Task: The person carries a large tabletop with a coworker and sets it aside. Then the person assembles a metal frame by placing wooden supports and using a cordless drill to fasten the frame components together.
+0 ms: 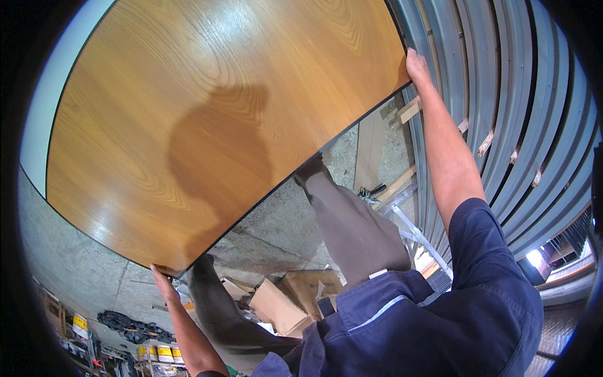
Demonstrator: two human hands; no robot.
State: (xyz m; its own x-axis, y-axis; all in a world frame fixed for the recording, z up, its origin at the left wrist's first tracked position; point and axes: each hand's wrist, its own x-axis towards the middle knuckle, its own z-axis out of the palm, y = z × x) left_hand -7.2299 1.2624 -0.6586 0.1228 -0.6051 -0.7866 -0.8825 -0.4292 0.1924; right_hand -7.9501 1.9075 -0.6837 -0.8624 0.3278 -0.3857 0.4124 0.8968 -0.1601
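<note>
A large brown wood-grain panel (144,144) with a thin dark edge fills the upper left, and a rounded shadow falls across its glossy face. My left hand (164,283) grips its near left corner; the thumb lies along the edge and the other fingers are hidden underneath. Out at the right corner, my right hand (418,68) is closed round the side edge, its fingers partly out of sight. Along the panel's far left side shows a pale, whitish sheet (53,107); I cannot tell whether the two touch. My legs are under and behind the near edge.
Long grey metal profiles (509,113) are stacked along the right, with wooden spacers (485,143) between them. An open cardboard box (279,308) stands near my legs on the concrete floor (270,232). Dark crumpled material (135,327) and yellow-and-white cans (164,354) lie at lower left.
</note>
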